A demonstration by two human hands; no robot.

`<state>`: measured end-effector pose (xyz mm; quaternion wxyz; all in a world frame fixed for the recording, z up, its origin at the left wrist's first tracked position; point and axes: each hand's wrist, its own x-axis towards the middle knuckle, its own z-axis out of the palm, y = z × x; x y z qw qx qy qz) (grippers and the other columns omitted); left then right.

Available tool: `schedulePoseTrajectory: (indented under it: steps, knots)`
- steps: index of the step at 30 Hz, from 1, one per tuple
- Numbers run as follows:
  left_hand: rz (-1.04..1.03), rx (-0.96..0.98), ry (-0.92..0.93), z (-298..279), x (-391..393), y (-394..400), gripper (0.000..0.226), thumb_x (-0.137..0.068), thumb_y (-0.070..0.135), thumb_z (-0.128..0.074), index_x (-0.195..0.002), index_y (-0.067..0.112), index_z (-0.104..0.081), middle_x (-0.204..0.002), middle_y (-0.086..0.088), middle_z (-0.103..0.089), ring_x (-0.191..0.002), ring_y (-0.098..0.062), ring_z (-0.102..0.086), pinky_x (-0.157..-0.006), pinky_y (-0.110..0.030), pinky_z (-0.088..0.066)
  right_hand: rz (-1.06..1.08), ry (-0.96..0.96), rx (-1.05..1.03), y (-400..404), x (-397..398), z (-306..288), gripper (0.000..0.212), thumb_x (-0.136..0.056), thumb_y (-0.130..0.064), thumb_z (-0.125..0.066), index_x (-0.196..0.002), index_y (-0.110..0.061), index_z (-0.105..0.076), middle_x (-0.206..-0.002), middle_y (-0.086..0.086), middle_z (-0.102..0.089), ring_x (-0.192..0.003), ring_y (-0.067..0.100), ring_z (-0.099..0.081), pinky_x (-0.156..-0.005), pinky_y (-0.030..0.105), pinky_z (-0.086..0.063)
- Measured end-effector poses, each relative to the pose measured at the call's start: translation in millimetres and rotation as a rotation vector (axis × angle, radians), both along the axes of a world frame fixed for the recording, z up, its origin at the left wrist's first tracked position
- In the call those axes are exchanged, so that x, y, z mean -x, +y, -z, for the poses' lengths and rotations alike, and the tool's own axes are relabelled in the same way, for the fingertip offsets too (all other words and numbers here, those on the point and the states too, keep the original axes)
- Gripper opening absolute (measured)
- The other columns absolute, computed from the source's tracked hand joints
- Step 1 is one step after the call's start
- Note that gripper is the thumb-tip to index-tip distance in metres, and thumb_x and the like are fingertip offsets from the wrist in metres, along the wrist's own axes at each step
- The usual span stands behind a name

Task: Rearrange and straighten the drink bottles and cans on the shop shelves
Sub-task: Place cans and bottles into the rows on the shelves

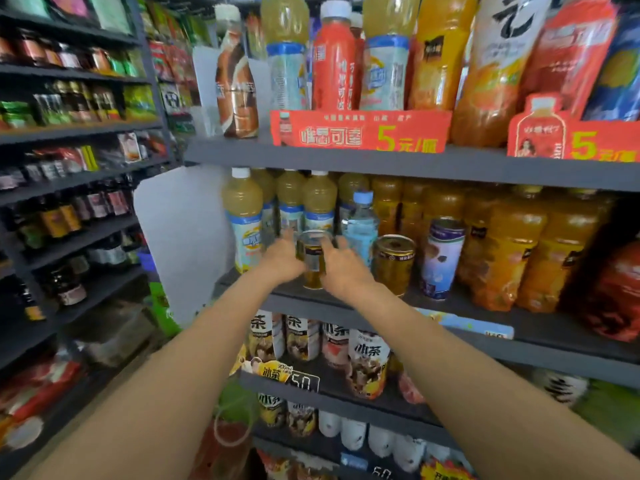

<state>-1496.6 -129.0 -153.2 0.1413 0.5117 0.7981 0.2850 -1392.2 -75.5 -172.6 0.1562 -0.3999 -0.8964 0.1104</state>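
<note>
A gold can (312, 259) stands upright near the front edge of the middle grey shelf (460, 306). My left hand (282, 256) holds its left side and my right hand (341, 263) holds its right side, fingers curled round it. To its right stand a second gold can (394, 263) and a taller white and blue can (441, 259). Behind the cans are pale yellow drink bottles (244, 216), a clear blue-capped bottle (361, 225) and orange juice bottles (502, 244).
The top shelf holds red, orange and yellow bottles (334, 60) behind red price signs (360, 133). Iced tea bottles (369, 362) fill the lower shelves. A second rack (69, 129) with dark bottles and packets stands to the left across a narrow aisle.
</note>
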Motion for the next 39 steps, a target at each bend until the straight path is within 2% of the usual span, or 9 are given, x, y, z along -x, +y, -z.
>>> schedulePoseTrajectory:
  steps: [5, 9, 11, 16, 20, 23, 28, 33, 39]
  knots:
    - [0.044, -0.166, -0.193, 12, -2, 18, 0.058, -0.077, 0.005, -0.071, -0.127, 0.004, -0.043, -0.118, -0.01, -0.057, -0.101, -0.018, -0.054, -0.068, -0.011, -0.035, 0.051, 0.203, -0.077, 2, -3, -3, 0.044, -0.082, 0.0, -0.054, -0.126, -0.005, -0.052, -0.123, 0.018, -0.05, -0.115, 0.033, -0.049, -0.098, 0.038, -0.041]
    - [0.065, -0.221, -0.273, 15, 5, 23, 0.05, -0.068, 0.016, -0.082, -0.111, 0.008, -0.058, -0.1, -0.006, -0.065, -0.06, -0.002, -0.057, -0.045, -0.008, -0.044, 0.061, 0.331, -0.077, 2, -11, -2, 0.038, -0.081, 0.003, -0.051, -0.118, -0.006, -0.05, -0.115, 0.016, -0.056, -0.107, 0.032, -0.054, -0.089, 0.039, -0.046]
    - [0.13, -0.228, -0.292, 9, 7, 18, 0.044, -0.067, 0.017, -0.083, -0.104, 0.013, -0.058, -0.089, 0.002, -0.061, -0.063, 0.001, -0.058, -0.052, -0.009, -0.043, 0.024, 0.364, -0.075, 1, -18, -4, 0.043, -0.082, -0.001, -0.052, -0.124, -0.007, -0.044, -0.116, 0.015, -0.056, -0.107, 0.031, -0.055, -0.088, 0.038, -0.046]
    - [0.331, -0.051, -0.563, -24, 1, 2, 0.049, -0.065, 0.028, -0.082, -0.108, 0.024, -0.06, -0.111, 0.002, -0.065, -0.108, -0.015, -0.059, -0.099, -0.031, -0.045, -0.153, 0.334, -0.183, -8, -60, -24, 0.063, -0.085, -0.029, -0.059, -0.138, -0.01, -0.032, -0.131, 0.01, -0.038, -0.124, 0.025, -0.04, -0.099, 0.03, -0.036]
    - [0.467, 0.025, -0.561, -47, -59, -1, 0.03, -0.079, 0.016, -0.071, -0.107, 0.023, -0.062, -0.106, 0.002, -0.065, -0.097, -0.012, -0.06, -0.081, -0.019, -0.05, -0.162, 0.365, -0.075, -15, -104, -38, 0.078, -0.081, -0.037, -0.067, -0.143, -0.018, -0.024, -0.134, 0.011, -0.038, -0.123, 0.025, -0.042, -0.095, 0.028, -0.035]
    - [0.479, -0.049, -0.536, -51, -105, 0, 0.038, -0.077, 0.013, -0.073, -0.113, 0.016, -0.061, -0.104, -0.003, -0.066, -0.097, -0.017, -0.062, -0.087, -0.027, -0.051, -0.081, 0.547, 0.05, -14, -138, -46, 0.093, -0.073, -0.029, -0.077, -0.144, -0.018, -0.019, -0.131, 0.013, -0.044, -0.12, 0.027, -0.048, -0.095, 0.031, -0.041]
    - [0.32, -0.166, -0.448, -41, -126, -19, 0.044, -0.073, 0.024, -0.077, -0.113, 0.019, -0.059, -0.101, 0.005, -0.063, -0.097, -0.014, -0.058, -0.08, -0.019, -0.047, -0.197, 0.172, 0.128, -7, -185, -52, 0.097, -0.074, -0.047, -0.072, -0.147, -0.015, -0.017, -0.146, 0.005, -0.037, -0.133, 0.021, -0.037, -0.103, 0.028, -0.033]
    - [0.084, -0.291, -0.424, -41, -89, -44, 0.048, -0.072, 0.022, -0.079, -0.106, 0.016, -0.045, -0.093, 0.003, -0.054, -0.083, -0.01, -0.054, -0.057, -0.017, -0.044, -0.126, -0.236, -0.235, 13, -150, -45, 0.06, -0.084, -0.04, -0.063, -0.13, -0.006, -0.045, -0.136, 0.017, -0.045, -0.127, 0.03, -0.039, -0.109, 0.038, -0.03]
    - [0.045, -0.266, -0.417, -39, -49, -36, 0.056, -0.067, 0.025, -0.082, -0.105, 0.019, -0.042, -0.1, 0.0, -0.056, -0.092, -0.016, -0.057, -0.071, -0.028, -0.049, 0.113, -0.509, -0.329, 25, -84, -39, 0.062, -0.097, -0.045, -0.032, -0.148, -0.014, -0.016, -0.153, 0.02, -0.019, -0.143, 0.038, -0.003, -0.113, 0.053, 0.008]
